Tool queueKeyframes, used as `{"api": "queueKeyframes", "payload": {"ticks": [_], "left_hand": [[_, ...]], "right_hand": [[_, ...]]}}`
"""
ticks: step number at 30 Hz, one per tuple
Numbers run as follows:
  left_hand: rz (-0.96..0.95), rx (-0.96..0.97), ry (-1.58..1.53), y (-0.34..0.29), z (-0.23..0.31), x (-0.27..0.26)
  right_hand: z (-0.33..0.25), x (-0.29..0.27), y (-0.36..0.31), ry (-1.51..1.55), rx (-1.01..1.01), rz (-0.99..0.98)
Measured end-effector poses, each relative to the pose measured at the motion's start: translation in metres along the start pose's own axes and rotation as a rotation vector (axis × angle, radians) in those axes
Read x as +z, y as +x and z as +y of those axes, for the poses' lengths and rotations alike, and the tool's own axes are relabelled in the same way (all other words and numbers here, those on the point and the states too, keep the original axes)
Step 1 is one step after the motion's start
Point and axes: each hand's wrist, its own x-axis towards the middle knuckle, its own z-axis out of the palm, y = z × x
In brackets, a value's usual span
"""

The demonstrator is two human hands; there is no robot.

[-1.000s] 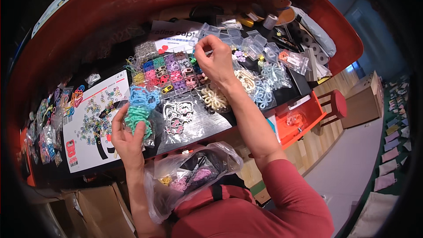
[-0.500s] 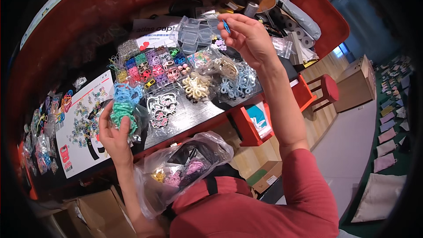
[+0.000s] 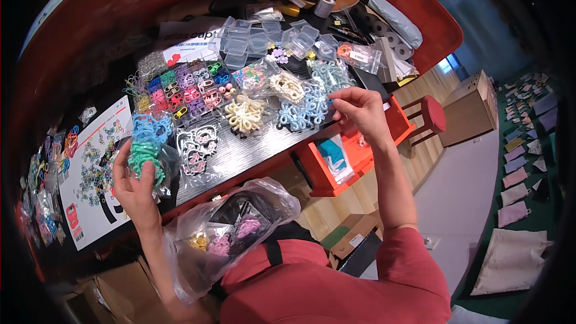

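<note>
Head view: gripping a green looped bundle (image 3: pixel 146 157) in the left hand (image 3: pixel 137 193), with fingers along its left side and thumb across its front, over the near left part of the desk (image 3: pixel 240 148). Can see a blue looped bundle (image 3: pixel 150 127) just above the green one, touching it; cannot tell whether also held. Pinching a small blue piece (image 3: pixel 330 102) between thumb and fingers of the right hand (image 3: pixel 363 114), at the very fingertips and mostly hidden by them. Well apart from the left hand, and just beside the right edge of a pale-blue looped bundle (image 3: pixel 303 111); cannot tell whether touching it. Between the hands, can see a clear bag of white shapes (image 3: pixel 197 150), nearer the left hand, and a cream looped bundle (image 3: pixel 245 114) beside the pale-blue one. Farther back, can make out a compartment box of coloured clasps (image 3: pixel 186 93). Left of the left hand, can see a white sheet (image 3: pixel 96 223) strewn with tiny coloured rings (image 3: pixel 99 171).
</note>
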Motion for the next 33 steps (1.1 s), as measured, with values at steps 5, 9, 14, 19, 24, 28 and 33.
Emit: {"api": "queueKeyframes", "payload": {"ticks": [5, 9, 14, 19, 24, 28, 33], "left_hand": [[0.003, -0.016, 0.030, 0.001, -0.004, 0.000], [0.008, -0.023, 0.028, 0.002, -0.004, -0.002], [-0.001, -0.030, 0.010, 0.001, 0.000, 0.000], [0.006, 0.058, 0.066, 0.000, -0.003, 0.003], [-0.003, 0.021, 0.046, 0.001, 0.000, 0.003], [0.027, -0.016, -0.053, 0.000, 0.001, 0.001], [0.016, -0.004, -0.076, 0.002, 0.006, 0.007]], "right_hand": [[0.010, -0.002, 0.003, -0.082, -0.043, 0.040], [0.010, 0.000, 0.004, -0.028, -0.029, 0.045], [0.013, -0.001, 0.006, -0.022, -0.009, 0.057], [-0.010, 0.013, 0.008, 0.009, -0.171, 0.091], [-0.046, 0.070, 0.034, 0.061, -0.218, -0.120], [-0.064, 0.124, 0.067, -0.072, -0.288, -0.192], [-0.064, 0.152, 0.095, -0.191, -0.332, -0.199]]}}
